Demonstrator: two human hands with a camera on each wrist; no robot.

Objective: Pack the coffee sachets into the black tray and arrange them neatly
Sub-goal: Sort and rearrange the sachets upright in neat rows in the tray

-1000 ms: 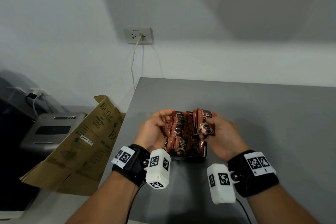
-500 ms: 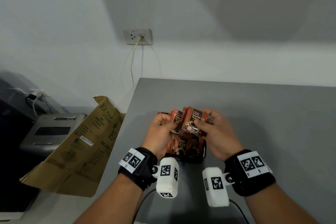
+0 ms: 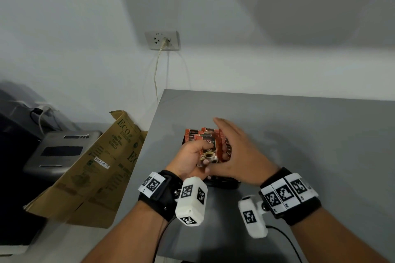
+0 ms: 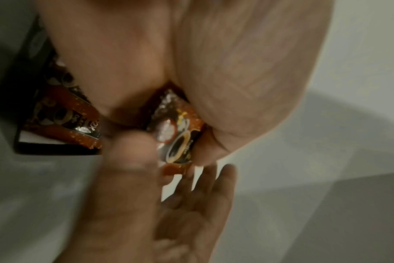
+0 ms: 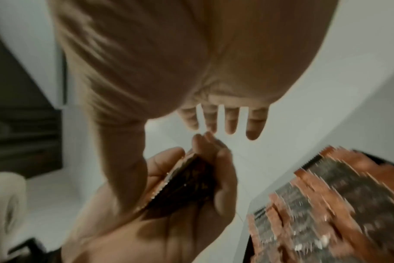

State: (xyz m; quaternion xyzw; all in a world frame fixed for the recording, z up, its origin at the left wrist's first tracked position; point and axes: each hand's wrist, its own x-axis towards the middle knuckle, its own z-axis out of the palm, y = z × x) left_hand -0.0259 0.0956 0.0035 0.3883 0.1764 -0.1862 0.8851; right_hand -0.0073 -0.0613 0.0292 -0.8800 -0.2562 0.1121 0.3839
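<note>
Pale grey walls back a flat grey table (image 3: 310,134), and off beyond the left hand's outer side a creased brown cardboard sheet with green print (image 3: 94,168) leans against a grey machine with a dark panel (image 3: 59,151); up the wall above that hand a white wall socket (image 3: 161,40) holds a plug whose pale cord (image 3: 156,74) hangs down behind the table edge. The left hand (image 3: 190,159) is curled closed, thumb and fingers pinching one reddish-brown foil coffee sachet with a printed coffee cup (image 3: 208,152); the left wrist view shows this sachet (image 4: 175,137) squeezed between the thumb and the fingers, blurred. Just past the left hand's knuckles, and partly behind the held sachet, the black shallow plastic tray (image 3: 222,183) sits on the table, packed with upright reddish-brown sachets standing in rows (image 3: 198,134). In the right wrist view these rows (image 5: 326,204) lie below and to the thumbless side of the spread fingers, smeared by motion. The right hand (image 3: 239,153) is flat and wide open, fingers (image 5: 255,122) straight and slightly spread, holding nothing; it hangs over the tray's right part, its thumb side close beside the left hand's sachet. Whether its palm touches the rows beneath it cannot be told.
</note>
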